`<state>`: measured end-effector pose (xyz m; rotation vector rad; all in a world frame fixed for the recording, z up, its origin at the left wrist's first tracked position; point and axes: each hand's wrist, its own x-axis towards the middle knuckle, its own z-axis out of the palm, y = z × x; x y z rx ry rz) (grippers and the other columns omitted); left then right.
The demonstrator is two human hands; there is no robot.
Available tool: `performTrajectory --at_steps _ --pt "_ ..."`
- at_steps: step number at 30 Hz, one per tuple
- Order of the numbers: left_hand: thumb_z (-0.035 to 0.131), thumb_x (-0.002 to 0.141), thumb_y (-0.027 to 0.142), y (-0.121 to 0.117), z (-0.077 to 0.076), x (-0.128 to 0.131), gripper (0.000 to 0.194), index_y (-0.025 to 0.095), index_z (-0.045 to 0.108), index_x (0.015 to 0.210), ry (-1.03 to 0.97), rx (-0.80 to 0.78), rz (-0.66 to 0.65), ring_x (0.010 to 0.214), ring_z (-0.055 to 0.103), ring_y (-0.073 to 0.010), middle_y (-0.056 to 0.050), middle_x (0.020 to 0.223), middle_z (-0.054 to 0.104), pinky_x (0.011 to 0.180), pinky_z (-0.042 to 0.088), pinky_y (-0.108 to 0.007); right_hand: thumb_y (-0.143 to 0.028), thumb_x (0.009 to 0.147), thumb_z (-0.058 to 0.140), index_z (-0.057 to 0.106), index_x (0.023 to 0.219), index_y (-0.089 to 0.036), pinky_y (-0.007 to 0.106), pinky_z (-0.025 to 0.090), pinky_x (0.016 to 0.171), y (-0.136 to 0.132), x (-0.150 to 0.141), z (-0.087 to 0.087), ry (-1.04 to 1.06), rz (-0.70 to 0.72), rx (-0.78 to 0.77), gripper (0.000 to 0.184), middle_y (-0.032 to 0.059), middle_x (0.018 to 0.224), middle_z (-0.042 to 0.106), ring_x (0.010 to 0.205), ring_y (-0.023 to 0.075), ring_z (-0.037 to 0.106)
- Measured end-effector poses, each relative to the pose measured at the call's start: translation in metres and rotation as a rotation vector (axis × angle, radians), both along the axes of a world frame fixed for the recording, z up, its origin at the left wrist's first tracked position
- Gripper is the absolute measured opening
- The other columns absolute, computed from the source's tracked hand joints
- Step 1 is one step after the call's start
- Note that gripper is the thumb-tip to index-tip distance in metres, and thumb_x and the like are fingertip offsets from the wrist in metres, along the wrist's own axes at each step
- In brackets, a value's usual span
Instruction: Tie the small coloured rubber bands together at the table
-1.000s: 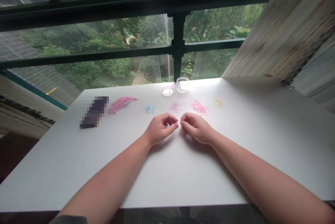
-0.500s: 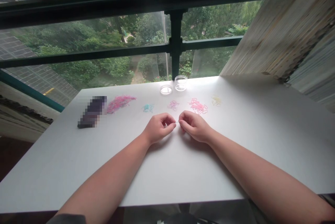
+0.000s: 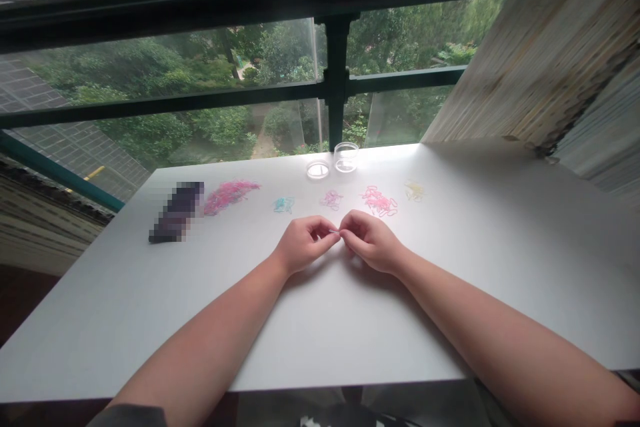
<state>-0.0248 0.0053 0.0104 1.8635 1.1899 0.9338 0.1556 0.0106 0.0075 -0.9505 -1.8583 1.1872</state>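
My left hand (image 3: 309, 242) and my right hand (image 3: 373, 240) meet at the fingertips just above the white table (image 3: 280, 340). Both pinch a thin, pale rubber band (image 3: 334, 232), mostly hidden by the fingers. Small loops that look like rubber bands lie beyond my hands, sorted by colour: a turquoise pile (image 3: 283, 204), a light purple pile (image 3: 331, 198), a pink pile (image 3: 379, 201) and a pale yellow pile (image 3: 415, 191). Farther left spreads a larger heap of pink and purple bands (image 3: 230, 196).
A clear round container (image 3: 346, 158) and its clear lid (image 3: 318, 170) stand at the table's far edge, close to the green window frame (image 3: 337, 80). A dark, pixelated object (image 3: 177, 212) lies at the left. A fringed curtain (image 3: 495, 60) hangs at the right.
My left fingertips have moved slightly right, so the small gap between the two hands has closed. More of the pale band now shows by the left fingers.
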Motion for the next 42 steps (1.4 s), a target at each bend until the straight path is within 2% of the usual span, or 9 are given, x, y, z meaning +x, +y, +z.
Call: performTrajectory --at_steps 20,28,35,42 --pt "0.058 0.073 0.026 0.0005 -0.0009 -0.0004 0.012 0.015 0.054 0.069 -0.018 -0.027 -0.055 0.055 0.043 -0.0083 0.001 0.062 0.052 0.053 0.037 -0.02 -0.02 0.08 0.048 0.046 0.078 -0.02 0.021 0.037 0.047 -0.0023 -0.0018 -0.0001 -0.022 0.017 -0.001 0.003 -0.0044 0.06 0.048 0.048 0.0088 0.047" --pt "0.059 0.074 0.027 0.0002 -0.0008 -0.0015 0.012 0.016 0.055 0.076 -0.048 0.01 -0.083 0.06 0.048 -0.0093 -0.001 0.07 0.056 0.056 0.039 -0.021 -0.023 0.081 0.049 0.05 0.078 -0.019 0.022 0.037 0.049 -0.0016 -0.0009 0.0007 -0.033 -0.005 0.019 0.005 -0.0034 0.061 0.05 0.05 0.0088 0.046" --pt "0.06 0.075 0.035 -0.0004 -0.0007 -0.0002 0.02 0.015 0.058 0.075 -0.029 -0.019 -0.033 0.054 0.045 -0.0083 -0.001 0.066 0.057 0.052 0.037 -0.021 -0.025 0.081 0.049 0.05 0.077 -0.019 0.022 0.036 0.048 -0.001 -0.0004 -0.0009 -0.07 -0.023 0.048 0.008 -0.0037 0.057 0.049 0.049 0.0091 0.044" --pt "0.059 0.075 0.03 0.0008 -0.0037 -0.0017 0.015 0.015 0.057 0.074 0.002 -0.018 -0.06 0.053 0.044 -0.0079 0.0 0.065 0.056 0.051 0.037 -0.02 -0.02 0.078 0.049 0.049 0.073 -0.019 0.021 0.034 0.049 -0.0023 -0.0011 0.0007 -0.108 -0.027 0.088 0.004 -0.0038 0.057 0.049 0.05 0.0089 0.043"
